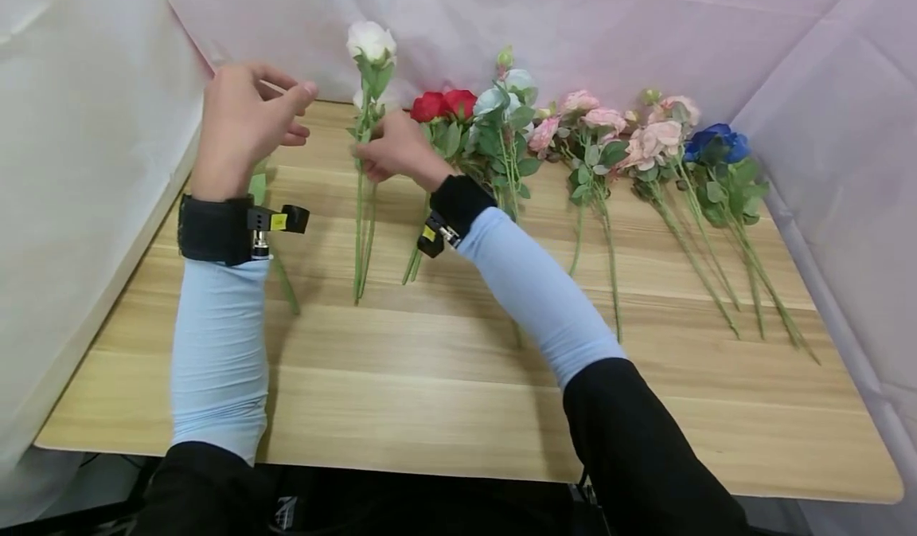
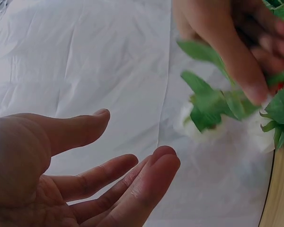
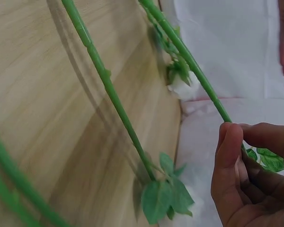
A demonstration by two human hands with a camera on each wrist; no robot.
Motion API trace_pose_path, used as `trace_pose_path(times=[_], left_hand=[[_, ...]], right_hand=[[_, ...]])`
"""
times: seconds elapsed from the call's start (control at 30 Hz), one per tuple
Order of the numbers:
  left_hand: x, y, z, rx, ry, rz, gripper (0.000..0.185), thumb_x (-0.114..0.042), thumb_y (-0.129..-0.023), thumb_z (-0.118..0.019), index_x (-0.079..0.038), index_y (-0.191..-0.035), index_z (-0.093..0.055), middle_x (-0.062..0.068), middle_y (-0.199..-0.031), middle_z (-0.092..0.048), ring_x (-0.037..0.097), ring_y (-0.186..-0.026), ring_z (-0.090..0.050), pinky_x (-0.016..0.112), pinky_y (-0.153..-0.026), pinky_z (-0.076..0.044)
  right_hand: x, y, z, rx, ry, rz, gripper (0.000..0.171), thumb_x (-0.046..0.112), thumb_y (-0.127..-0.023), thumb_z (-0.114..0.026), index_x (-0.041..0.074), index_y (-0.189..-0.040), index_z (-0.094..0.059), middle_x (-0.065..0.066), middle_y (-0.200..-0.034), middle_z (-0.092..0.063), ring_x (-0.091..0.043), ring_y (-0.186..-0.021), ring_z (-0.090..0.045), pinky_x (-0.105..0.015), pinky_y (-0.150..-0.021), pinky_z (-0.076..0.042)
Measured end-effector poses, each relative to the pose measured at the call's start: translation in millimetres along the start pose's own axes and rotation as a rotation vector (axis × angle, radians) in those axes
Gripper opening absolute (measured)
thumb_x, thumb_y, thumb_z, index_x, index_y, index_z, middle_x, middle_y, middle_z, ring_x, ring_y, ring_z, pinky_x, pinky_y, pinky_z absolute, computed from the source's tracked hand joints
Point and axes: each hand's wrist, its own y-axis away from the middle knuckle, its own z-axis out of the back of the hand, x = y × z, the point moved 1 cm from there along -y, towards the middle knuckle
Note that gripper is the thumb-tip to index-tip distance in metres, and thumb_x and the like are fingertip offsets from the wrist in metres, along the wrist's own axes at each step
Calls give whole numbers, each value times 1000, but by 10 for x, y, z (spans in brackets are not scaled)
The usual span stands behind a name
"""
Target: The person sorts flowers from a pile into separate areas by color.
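Note:
My right hand (image 1: 401,150) pinches the green stem of a white rose (image 1: 371,41) between thumb and fingers, bloom upward; in the right wrist view the fingertips close on this stem (image 3: 194,64). Behind it a second white bloom (image 1: 387,104) is partly covered, and another leafy stem (image 3: 104,80) lies along the table. My left hand (image 1: 251,114) hovers to the left with nothing in it, thumb and fingers spread apart in the left wrist view. Below that hand lies a stem with a leaf (image 1: 258,188), its upper part hidden by the hand and wrist.
Along the back of the wooden table (image 1: 401,393) lie red roses (image 1: 444,106), pale blue flowers (image 1: 494,102), pink flowers (image 1: 602,118), light peach flowers (image 1: 655,142) and blue flowers (image 1: 719,144), stems toward the front. White cloth (image 1: 609,26) hangs behind and at the sides.

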Motion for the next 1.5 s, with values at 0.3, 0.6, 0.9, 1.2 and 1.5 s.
trace_pose_path(times=[0.3, 0.6, 0.9, 1.2, 1.5], left_hand=[[-8, 10, 21, -30, 8, -16, 52, -42, -98, -69, -6, -135, -64, -15, -87, -63, 0, -60, -69, 15, -62, -57], [-49, 20, 33, -23, 8, 14, 49, -40, -98, -69, -8, -135, -63, -9, -98, -66, 3, -66, -71, 17, -66, -59], [-77, 35, 6, -24, -8, 7, 47, -39, -99, -68, -9, -134, -63, -9, -98, -67, 2, -66, -70, 16, -65, -58], [-81, 56, -23, 0, -63, -14, 46, -41, -99, -67, -9, -132, -64, -14, -90, -64, 2, -65, -70, 16, -63, -58], [-132, 74, -70, 41, -209, -76, 52, -47, -99, -64, -9, -134, -64, -2, -104, -69, 1, -63, -69, 19, -60, -55]], right_hand=[[-15, -317, -354, -10, 139, -37, 18, 9, -95, -71, 0, -79, -67, -5, -61, -67, -17, -60, -73, -31, -71, -64], [-99, -482, -510, 9, 336, -56, 20, 4, -90, -74, 7, -74, -63, -3, -59, -66, -17, -58, -73, -27, -65, -61], [-185, -504, -533, -40, 390, -46, 23, 4, -90, -75, 6, -70, -64, -4, -55, -65, -15, -51, -71, -26, -60, -61], [-82, -408, -445, -68, 453, 29, 38, 16, -94, -75, 11, -63, -53, 2, -50, -54, -14, -55, -69, -19, -63, -54], [104, 33, 67, -81, 322, 67, 23, 18, -97, -71, 7, -76, -75, -7, -76, -75, -22, -73, -77, -27, -69, -62]])
